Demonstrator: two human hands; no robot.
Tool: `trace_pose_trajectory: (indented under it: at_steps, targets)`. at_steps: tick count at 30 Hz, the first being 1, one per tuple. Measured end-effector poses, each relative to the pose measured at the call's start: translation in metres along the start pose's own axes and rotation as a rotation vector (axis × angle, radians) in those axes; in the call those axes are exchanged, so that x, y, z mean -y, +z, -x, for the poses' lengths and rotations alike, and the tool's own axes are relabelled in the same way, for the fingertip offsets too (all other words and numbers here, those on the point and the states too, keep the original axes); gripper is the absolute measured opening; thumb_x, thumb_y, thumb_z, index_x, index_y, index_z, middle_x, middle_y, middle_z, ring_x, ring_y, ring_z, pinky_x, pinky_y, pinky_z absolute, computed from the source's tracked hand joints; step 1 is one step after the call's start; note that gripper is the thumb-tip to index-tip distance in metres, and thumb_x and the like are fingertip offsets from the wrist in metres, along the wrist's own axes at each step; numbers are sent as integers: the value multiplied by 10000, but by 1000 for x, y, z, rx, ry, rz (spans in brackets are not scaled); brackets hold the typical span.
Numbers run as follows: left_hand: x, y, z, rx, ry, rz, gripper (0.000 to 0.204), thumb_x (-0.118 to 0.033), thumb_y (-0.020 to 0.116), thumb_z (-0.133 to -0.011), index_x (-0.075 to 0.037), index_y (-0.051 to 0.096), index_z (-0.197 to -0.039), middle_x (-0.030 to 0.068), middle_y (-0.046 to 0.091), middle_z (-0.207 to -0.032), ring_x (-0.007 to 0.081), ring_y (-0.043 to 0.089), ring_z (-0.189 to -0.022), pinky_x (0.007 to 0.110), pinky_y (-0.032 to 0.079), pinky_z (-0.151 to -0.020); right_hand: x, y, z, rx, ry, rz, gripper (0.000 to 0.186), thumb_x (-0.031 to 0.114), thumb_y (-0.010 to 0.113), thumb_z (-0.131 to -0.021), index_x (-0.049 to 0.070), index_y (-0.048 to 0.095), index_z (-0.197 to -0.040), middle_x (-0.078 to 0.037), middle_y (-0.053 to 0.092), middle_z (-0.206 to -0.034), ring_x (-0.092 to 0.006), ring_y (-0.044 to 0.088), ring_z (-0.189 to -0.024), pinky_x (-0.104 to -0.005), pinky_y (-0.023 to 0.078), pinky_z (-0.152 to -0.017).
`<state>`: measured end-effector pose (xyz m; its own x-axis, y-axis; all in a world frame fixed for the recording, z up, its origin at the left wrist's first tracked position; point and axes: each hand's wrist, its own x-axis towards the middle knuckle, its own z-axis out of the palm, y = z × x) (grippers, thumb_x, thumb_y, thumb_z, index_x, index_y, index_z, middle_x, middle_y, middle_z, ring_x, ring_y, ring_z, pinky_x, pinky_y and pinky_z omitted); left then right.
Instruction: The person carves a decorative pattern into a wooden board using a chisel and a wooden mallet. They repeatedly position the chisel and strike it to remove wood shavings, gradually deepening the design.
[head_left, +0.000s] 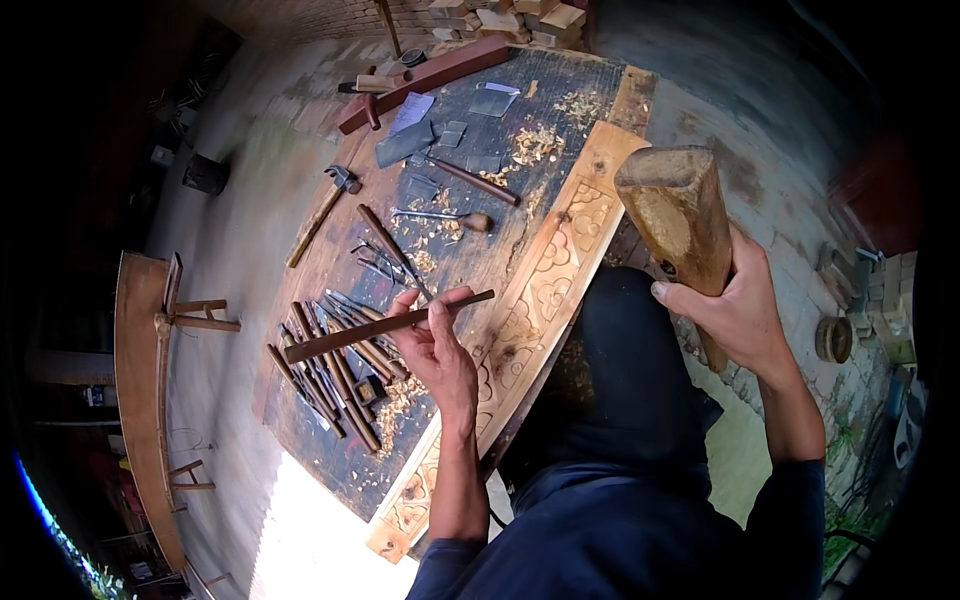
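My left hand (437,350) is closed on a flat, dark brown strip-like tool (345,340), pinched between thumb and fingers over the bench. A slim chisel (385,240) with a dark handle points at these fingers; whether they grip it too is unclear. In my right hand (735,305) is a heavy, worn wooden mallet (670,215), its head raised beside the board's far end. Along the bench's near edge runs a long pale board (545,285) with carved scrolls and flower shapes. Several carving chisels (340,375) lie bunched beyond my left hand.
The dark worn bench (480,245) bears wood shavings (537,145), a claw hammer (318,222), a long reddish plane (435,78), a wood-handled tool (475,178) and grey sandpaper pieces (405,143). A wooden sawhorse bench (145,350) stands at left, with stacked bricks (890,300) at right.
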<state>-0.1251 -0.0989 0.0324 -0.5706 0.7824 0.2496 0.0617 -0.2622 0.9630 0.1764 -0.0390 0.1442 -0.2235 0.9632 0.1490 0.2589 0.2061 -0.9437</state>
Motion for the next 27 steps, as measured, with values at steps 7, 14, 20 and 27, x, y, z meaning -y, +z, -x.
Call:
trace_pose_trajectory:
  at_steps: [7, 14, 20, 27]
  targets:
    - [-14, 37, 13, 41, 93, -356, 286, -54, 558, -1110, -9, 533, -1391, 49, 577, -1066, 104, 556, -920, 267, 473, -790, -79, 20, 35, -19, 587, -451, 354, 54, 806, -877, -21, 632, -1176, -99, 723, -985, -131, 678, -739, -281, 559, -622]
    - [-1, 151, 42, 551, 511, -332, 294, -180, 750, -937, -34, 634, -1165, 71, 539, -910, 234, 623, -706, 351, 510, -574, -129, 16, 52, -268, 631, -577, 325, 26, 593, -1039, 23, 539, -1359, -111, 669, -1213, -199, 724, -1029, -324, 612, -883]
    - [23, 164, 29, 382, 538, -348, 311, -263, 754, -928, -58, 660, -1142, 43, 512, -869, 189, 612, -678, 323, 484, -539, -119, 17, 38, -223, 715, -592, 394, 62, 607, -1004, 24, 486, -1377, -109, 664, -1132, -207, 706, -925, -332, 597, -784]
    - [35, 163, 18, 357, 484, -438, 330, -331, 736, -939, -87, 683, -1155, 26, 515, -829, 175, 616, -659, 327, 475, -511, -128, 16, 31, -175, 688, -531, 384, 124, 630, -1004, 17, 499, -1349, -109, 650, -958, -191, 645, -687, -315, 535, -575]
